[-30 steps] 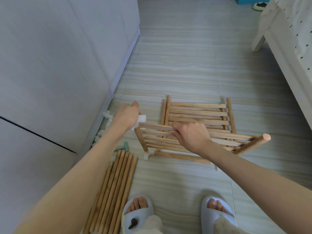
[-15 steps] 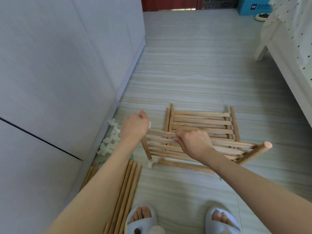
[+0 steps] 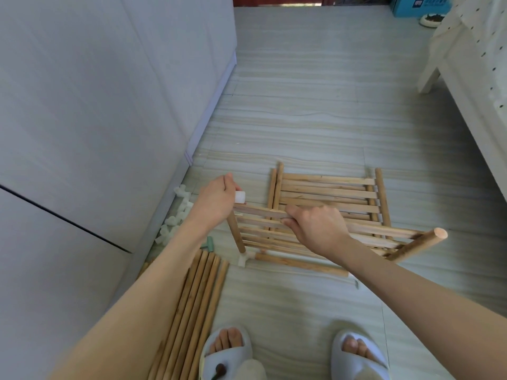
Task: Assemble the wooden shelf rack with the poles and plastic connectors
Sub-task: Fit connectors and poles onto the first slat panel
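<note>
A slatted wooden shelf panel (image 3: 384, 237) is held tilted above the floor. My right hand (image 3: 315, 229) grips its top rail near the middle. At the panel's left corner my left hand (image 3: 216, 201) grips a white plastic connector (image 3: 239, 197) on top of an upright pole (image 3: 236, 234). That pole's lower end sits in a second white connector (image 3: 244, 259) on the floor, joined to a horizontal pole (image 3: 301, 264). Another pole (image 3: 417, 245) slants up at the right corner. A second slatted panel (image 3: 329, 187) lies flat behind.
Several loose poles (image 3: 192, 303) lie on the floor by my left foot. Spare white connectors (image 3: 175, 218) are piled against the grey cabinet (image 3: 109, 119) on the left. A white bed (image 3: 472, 86) stands at the right. My slippers (image 3: 356, 355) are near the bottom edge.
My left hand has lifted slightly, so the white connector at the panel's corner shows again. The camera tilted up a little; the right hand keeps its grip.
</note>
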